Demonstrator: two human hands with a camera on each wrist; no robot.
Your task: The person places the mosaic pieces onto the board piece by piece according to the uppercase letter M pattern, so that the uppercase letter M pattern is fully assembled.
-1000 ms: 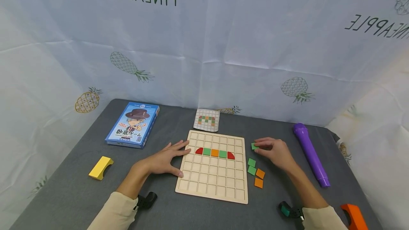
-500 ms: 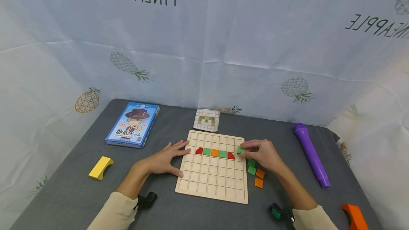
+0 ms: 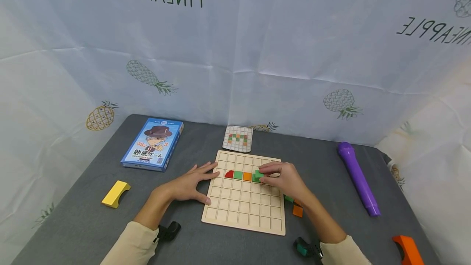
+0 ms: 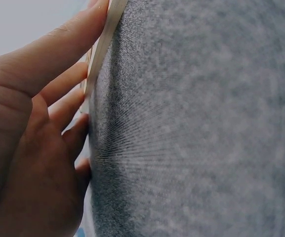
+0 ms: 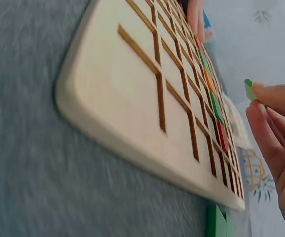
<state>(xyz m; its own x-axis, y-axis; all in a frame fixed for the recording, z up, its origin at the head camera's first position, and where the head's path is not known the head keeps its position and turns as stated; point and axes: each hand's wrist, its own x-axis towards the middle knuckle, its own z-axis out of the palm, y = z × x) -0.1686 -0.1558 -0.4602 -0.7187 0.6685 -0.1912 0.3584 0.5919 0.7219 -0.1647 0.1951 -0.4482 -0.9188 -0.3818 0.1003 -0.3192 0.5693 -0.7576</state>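
Note:
A wooden grid board (image 3: 243,207) lies mid-table, carrying a row of red, green and orange pieces, among them an orange square tile (image 3: 247,176). Over the right part of that row my right hand (image 3: 285,181) pinches a green square tile (image 3: 259,174) between thumb and fingertips; the right wrist view shows this tile (image 5: 250,90) held above the board. The hand hides the row's right end in the head view. My left hand (image 3: 189,185) rests at the board's left edge with fingers spread, its thumb and fingertips touching the rim.
Behind the board lies a pattern card (image 3: 238,138). Loose orange tiles (image 3: 297,210) and green ones lie right of the board, partly hidden by the right arm. Around are a blue game box (image 3: 152,144), yellow block (image 3: 116,194), purple microphone (image 3: 358,179) and orange block (image 3: 408,250).
My right hand has carried the green tile leftward from the table beside the board to above the row of pieces. The left hand has stayed in place.

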